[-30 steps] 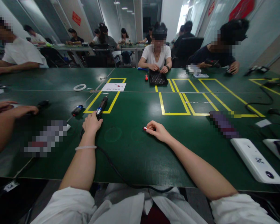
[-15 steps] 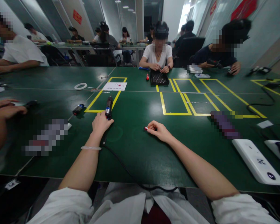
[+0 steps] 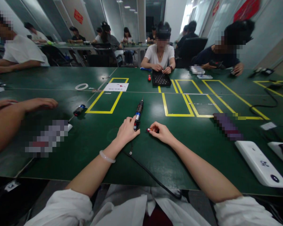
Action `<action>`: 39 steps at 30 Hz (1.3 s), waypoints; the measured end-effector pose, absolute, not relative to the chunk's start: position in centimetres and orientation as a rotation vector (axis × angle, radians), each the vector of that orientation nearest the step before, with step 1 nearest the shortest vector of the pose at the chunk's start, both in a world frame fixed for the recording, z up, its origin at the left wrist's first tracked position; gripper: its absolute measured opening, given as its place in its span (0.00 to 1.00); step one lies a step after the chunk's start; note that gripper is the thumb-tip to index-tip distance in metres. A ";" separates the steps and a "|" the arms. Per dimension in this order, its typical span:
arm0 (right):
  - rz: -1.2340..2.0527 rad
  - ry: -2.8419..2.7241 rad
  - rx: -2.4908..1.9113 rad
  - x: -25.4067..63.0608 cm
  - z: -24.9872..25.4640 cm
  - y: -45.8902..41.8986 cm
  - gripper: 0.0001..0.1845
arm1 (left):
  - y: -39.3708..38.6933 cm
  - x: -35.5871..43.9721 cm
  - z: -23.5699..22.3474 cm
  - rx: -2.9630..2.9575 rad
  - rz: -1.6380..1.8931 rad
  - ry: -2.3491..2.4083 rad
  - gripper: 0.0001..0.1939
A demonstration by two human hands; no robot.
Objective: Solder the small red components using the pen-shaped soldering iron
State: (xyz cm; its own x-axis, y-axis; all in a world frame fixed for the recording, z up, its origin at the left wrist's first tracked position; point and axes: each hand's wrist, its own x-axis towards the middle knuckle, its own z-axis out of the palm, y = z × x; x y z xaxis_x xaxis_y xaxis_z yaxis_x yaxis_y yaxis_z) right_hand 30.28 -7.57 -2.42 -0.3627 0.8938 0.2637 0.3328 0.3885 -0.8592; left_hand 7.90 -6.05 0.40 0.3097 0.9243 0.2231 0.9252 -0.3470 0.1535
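Observation:
My left hand (image 3: 126, 130) is closed around a black corded tool with a blue band (image 3: 138, 113), its tip pointing away from me over the green table (image 3: 155, 157). The tool's black cable (image 3: 151, 175) trails back toward my lap. My right hand (image 3: 161, 131) pinches a small red and silver part (image 3: 148, 129) that rests on the table just right of the tool. The two hands sit close together in front of me.
A small dark cylinder (image 3: 79, 110) lies left of a yellow taped rectangle (image 3: 108, 100). A white device (image 3: 260, 163) lies at the right. A neighbour's arm (image 3: 11, 116) reaches in from the left. Across the table a person works over a black tray (image 3: 160, 79).
My left hand has carried the tool rightward from the yellow rectangle to beside my right hand. The right hand has stayed put. The neighbour's hand on the left has shifted right.

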 end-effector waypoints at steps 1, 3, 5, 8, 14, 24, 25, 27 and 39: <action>0.898 -1.895 -1.062 30.3 -2.4 -7.6 0.07 | -6.4 8.3 0.4 -2.569 -0.443 -1.757 0.35; 0.839 -1.910 -1.070 30.3 -2.4 -7.6 0.06 | -7.0 9.0 0.3 -2.618 -0.468 -1.706 0.36; 0.813 -1.920 -1.071 30.3 -2.3 -7.6 0.05 | -7.3 9.4 0.2 -2.655 -0.493 -1.683 0.36; 0.813 -1.939 -1.061 30.2 -2.3 -7.6 0.05 | -7.7 9.8 0.1 -2.694 -0.536 -1.672 0.37; 0.776 -1.979 -1.077 30.1 -2.5 -7.5 0.04 | -8.2 10.3 0.3 -2.738 -0.527 -1.630 0.35; 0.747 -2.025 -1.027 29.7 -2.7 -7.6 0.08 | -8.9 10.5 0.9 -2.804 -0.442 -1.528 0.37; 0.743 -2.031 -1.020 29.7 -2.7 -7.6 0.08 | -8.9 10.4 0.9 -2.806 -0.441 -1.527 0.37; 0.692 -2.061 -1.020 29.8 -2.6 -7.6 0.06 | -8.9 10.4 1.0 -2.806 -0.436 -1.531 0.37; 0.757 -2.002 -0.979 29.8 -2.0 -8.0 0.06 | -9.1 11.0 1.1 -2.674 -0.383 -1.631 0.34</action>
